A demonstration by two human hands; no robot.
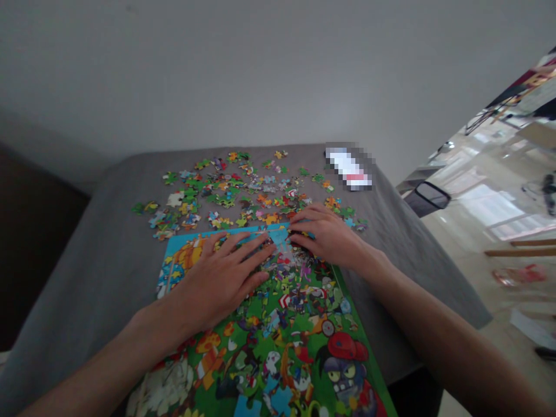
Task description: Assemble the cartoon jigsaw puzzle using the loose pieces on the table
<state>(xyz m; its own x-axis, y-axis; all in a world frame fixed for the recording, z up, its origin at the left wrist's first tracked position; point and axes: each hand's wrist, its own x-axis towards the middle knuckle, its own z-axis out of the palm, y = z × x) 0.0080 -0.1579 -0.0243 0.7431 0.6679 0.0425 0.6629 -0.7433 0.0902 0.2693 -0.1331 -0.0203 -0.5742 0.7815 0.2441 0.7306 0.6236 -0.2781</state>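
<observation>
Head view, looking down on a grey cloth-covered table (78, 301): a green-bordered cartoon jigsaw picture (278, 353) lies toward the near edge, its upper end under both hands, with loose jigsaw pieces (226, 194) scattered just beyond it, placed within easy reach. The left hand (217, 284) lies flat and unclenched on the picture's upper part, fingers spread. The right hand (328, 234) rests at its top edge, fingers lightly curved, beside a small cluster of pieces. Neither hand visibly grasps anything, though a piece beneath the fingers cannot be ruled out. A pixelated object (348, 167) sits near the table's far corner, just beside the scattered pieces.
</observation>
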